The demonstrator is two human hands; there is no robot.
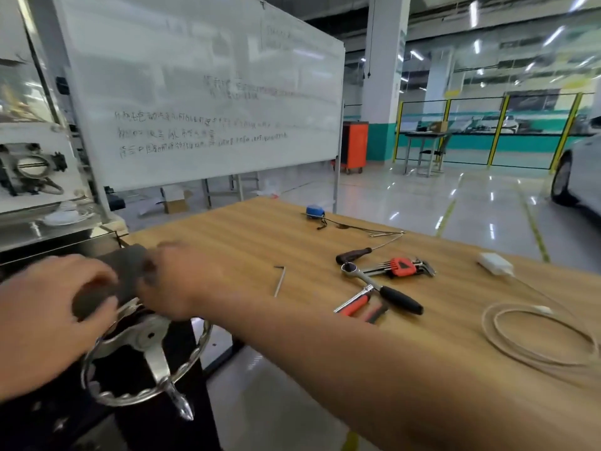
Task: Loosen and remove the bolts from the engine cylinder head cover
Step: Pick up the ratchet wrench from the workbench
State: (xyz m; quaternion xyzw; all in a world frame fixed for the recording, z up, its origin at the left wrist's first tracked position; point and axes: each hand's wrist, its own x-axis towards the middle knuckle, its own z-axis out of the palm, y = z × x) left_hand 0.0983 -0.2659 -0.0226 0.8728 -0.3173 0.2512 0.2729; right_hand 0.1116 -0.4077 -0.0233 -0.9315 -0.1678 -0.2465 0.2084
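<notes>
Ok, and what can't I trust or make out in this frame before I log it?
All in the head view:
Bolts and cylinder head cover: not identifiable; left hand and right hand cover a dark block, blurred by motion.
Grip of either hand: fingers smeared, cannot tell.
Whiteboard writing: too blurred to read.
Car: cut off by the right edge.
Handwheel: top hidden by the hands.
</notes>
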